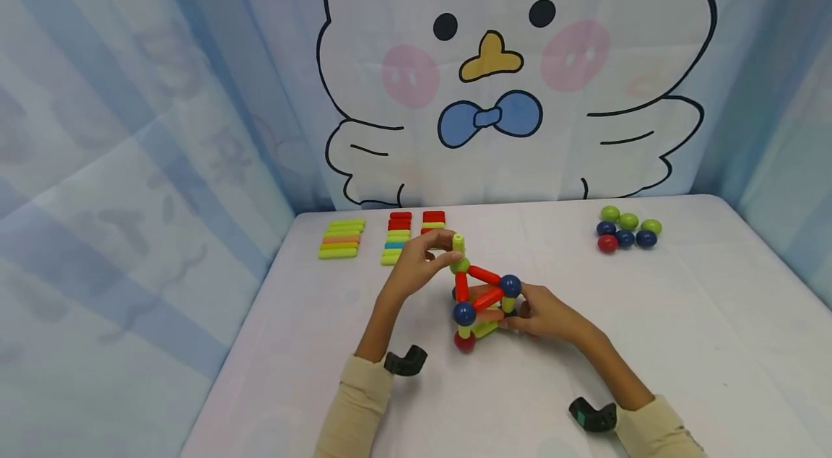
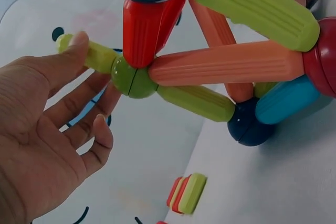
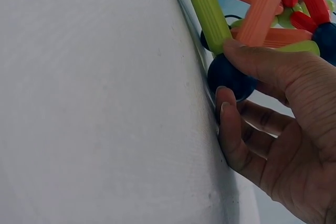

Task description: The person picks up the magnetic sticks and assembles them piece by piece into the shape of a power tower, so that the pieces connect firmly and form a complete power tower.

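A frame of coloured rods and balls stands on the table, three-sided in its upper part. My left hand [image 1: 414,269] pinches an upright yellow-green rod [image 2: 100,56] between thumb and fingers. That rod sits on the green ball [image 2: 134,77] at the frame's top. Red rods [image 1: 484,275] run from there to blue balls [image 1: 510,285]. Low on the right side, my right hand [image 1: 549,312] grips a dark blue ball [image 3: 231,80] at the base, thumb on top and fingertips below. A red ball [image 1: 464,341] forms the near base corner, and orange rods [image 2: 231,62] brace the sides.
Sorted rods lie at the back left: a yellow-green and orange row [image 1: 341,239], a mixed row [image 1: 398,234] and a partly hidden row [image 1: 433,217]. Loose green, blue and red balls [image 1: 625,238] cluster at the back right. A printed curtain [image 1: 520,162] hangs behind the table.
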`<state>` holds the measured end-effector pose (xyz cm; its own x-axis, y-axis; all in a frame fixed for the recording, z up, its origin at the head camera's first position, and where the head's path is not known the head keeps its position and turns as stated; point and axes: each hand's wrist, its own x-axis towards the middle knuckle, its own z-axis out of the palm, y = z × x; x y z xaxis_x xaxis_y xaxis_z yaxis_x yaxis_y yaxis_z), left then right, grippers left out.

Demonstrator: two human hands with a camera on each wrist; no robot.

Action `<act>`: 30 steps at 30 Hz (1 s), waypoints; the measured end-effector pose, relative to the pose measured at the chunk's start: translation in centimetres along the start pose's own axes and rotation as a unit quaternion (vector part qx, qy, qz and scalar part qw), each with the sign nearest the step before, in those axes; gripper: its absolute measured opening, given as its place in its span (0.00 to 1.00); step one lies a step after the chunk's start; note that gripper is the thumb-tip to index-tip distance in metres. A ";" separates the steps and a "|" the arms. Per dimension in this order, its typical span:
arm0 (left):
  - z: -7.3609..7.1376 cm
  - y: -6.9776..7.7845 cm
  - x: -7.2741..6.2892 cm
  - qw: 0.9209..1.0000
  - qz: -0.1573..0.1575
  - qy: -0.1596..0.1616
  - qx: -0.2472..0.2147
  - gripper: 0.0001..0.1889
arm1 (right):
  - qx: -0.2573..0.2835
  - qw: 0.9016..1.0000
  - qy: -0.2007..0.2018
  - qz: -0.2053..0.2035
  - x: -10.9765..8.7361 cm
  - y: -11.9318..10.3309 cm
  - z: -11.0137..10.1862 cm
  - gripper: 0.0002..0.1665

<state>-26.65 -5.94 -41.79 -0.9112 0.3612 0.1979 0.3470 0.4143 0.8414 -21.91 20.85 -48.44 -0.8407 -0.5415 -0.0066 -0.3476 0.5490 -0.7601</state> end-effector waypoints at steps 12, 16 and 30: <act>-2.3 -5.8 0.3 0.930 -0.155 0.157 0.296 0.10 | -0.011 1.000 0.015 0.006 0.1 -0.3 0.0 0.32; -2.3 -6.8 0.4 0.893 -0.185 0.120 0.391 0.14 | -0.018 0.999 0.037 0.024 -0.1 0.0 -0.1 0.30; -1.1 -6.5 0.7 0.893 -0.219 0.038 0.392 0.18 | -0.028 0.996 0.074 0.047 -0.1 0.3 -0.7 0.30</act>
<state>-29.80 -9.33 -46.58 -0.9997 -0.0237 -0.0048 -0.0241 0.9699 0.2425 -22.20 21.52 -48.27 -0.9214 -0.3879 0.0236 -0.2834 0.6293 -0.7236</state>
